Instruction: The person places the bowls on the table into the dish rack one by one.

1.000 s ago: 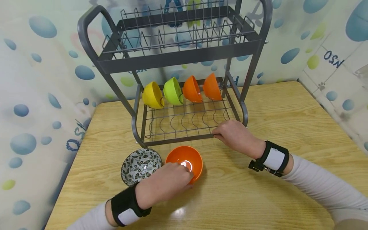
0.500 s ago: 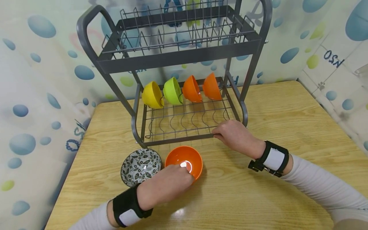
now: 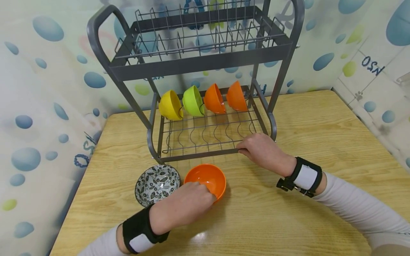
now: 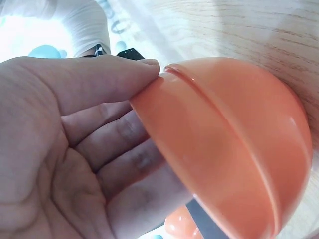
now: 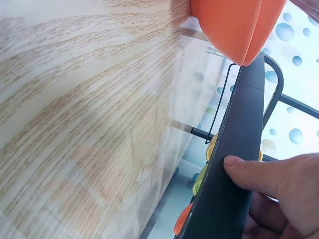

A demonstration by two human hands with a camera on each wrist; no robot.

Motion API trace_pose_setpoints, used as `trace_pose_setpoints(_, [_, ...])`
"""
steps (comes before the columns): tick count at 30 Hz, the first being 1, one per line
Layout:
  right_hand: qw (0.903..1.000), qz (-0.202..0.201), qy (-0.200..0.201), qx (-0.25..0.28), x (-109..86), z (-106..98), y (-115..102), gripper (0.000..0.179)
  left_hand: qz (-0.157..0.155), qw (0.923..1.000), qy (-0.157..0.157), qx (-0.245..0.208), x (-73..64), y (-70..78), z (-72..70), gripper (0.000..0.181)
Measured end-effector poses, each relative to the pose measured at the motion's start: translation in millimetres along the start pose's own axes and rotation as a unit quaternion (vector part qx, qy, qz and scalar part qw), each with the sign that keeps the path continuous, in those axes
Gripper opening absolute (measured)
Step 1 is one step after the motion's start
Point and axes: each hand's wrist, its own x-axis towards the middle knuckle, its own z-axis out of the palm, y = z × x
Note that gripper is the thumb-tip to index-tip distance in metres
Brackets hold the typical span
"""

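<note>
My left hand pinches the near rim of an orange bowl, which stands in front of the rack. In the left wrist view the thumb presses the bowl's outside, and the other fingers reach over the rim to the inner side. Just left of it lies a black-and-white patterned bowl, partly behind my left hand. With its thumb on the outer face, my right hand grips the front bar of the dark grey dish rack, near the right end.
On the rack's lower shelf, a yellow bowl, a green bowl and two orange bowls stand on edge along the back. The upper tier has wire dividers. A patterned wall rises behind the wooden table.
The orange bowl tips slightly, and the bright reflection inside it has gone. My left hand shifts a little over its rim. The right hand stays on the rack bar.
</note>
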Motion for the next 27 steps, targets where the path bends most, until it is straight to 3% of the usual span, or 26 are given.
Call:
trace_pose_setpoints(11, [1.0000, 0.000, 0.002, 0.005, -0.7, 0, 0, 0.007, -0.029, 0.9990, -0.010, -0.032, -6.7, 1.9, -17.0, 0.012])
trace_pose_setpoints(21, [1.0000, -0.002, 0.003, 0.007, -0.1, -1, 1, 0.008, -0.006, 0.9995, 0.030, 0.007, -15.4, 0.2, -36.6, 0.011])
trace_pose_setpoints(27, [1.0000, 0.001, -0.003, 0.006, -0.2, 0, 1, 0.007, 0.002, 0.9984, 0.055, 0.006, -15.5, -2.8, -39.4, 0.012])
